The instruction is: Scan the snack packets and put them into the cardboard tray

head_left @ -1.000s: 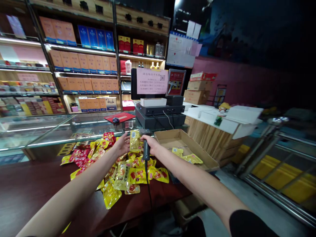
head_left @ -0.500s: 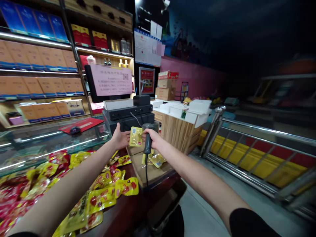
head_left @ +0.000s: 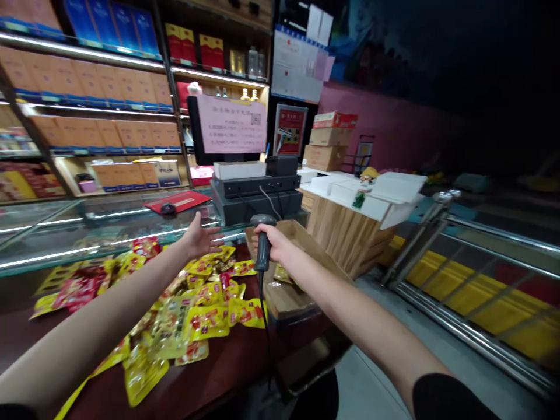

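Note:
My right hand (head_left: pixel 275 240) is wrapped round the handle of a dark grey barcode scanner (head_left: pixel 263 252), its cable hanging down. My left hand (head_left: pixel 199 238) is open, fingers spread, above a heap of yellow and red snack packets (head_left: pixel 207 321) on the dark red table. Nothing shows between its fingers. Behind the scanner and my right forearm stands an open cardboard box (head_left: pixel 284 300). A yellow packet (head_left: pixel 283 274) shows in it, partly hidden by my forearm.
A glass counter (head_left: pixel 126 224) lies beyond the heap, bearing a mouse (head_left: pixel 168 208) and a black cash drawer (head_left: pixel 258 204). A monitor (head_left: pixel 231 125) with a pink sheet stands behind. At right are a wooden cabinet (head_left: pixel 336 233) and a metal railing (head_left: pixel 494 280).
The yellow packet that was between my left hand and the scanner is gone from there. My left hand has moved left, away from the scanner. The view has turned left.

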Demonstrator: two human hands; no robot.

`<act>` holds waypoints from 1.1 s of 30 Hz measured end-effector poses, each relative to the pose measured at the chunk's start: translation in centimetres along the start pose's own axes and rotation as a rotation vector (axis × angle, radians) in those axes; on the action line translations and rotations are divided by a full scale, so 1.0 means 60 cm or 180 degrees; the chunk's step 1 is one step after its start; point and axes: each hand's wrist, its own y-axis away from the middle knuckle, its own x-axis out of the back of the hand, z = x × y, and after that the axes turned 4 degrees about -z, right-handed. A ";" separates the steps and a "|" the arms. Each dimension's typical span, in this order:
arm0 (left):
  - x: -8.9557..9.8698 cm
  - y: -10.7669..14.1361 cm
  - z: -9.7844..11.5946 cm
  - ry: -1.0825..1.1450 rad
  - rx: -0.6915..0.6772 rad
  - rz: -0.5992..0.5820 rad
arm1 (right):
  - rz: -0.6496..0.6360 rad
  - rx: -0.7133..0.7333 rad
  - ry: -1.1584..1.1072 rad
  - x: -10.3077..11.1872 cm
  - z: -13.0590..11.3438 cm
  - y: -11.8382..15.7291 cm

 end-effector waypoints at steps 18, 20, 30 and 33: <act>0.257 0.258 -0.112 -0.0431 0.0740 0.0259 | -0.0536 -0.0832 0.0922 -0.234 0.209 0.027; 0.254 0.246 -0.134 -0.0461 0.0809 0.0101 | -0.0440 -0.0789 0.0890 -0.222 0.221 0.039; 0.220 0.206 -0.160 -0.1375 -0.0103 0.0195 | -0.0679 -0.0968 0.0190 -0.237 0.221 0.064; 0.201 0.187 -0.166 -0.1619 -0.0866 0.0660 | -0.0633 -0.0871 0.0096 -0.240 0.207 0.060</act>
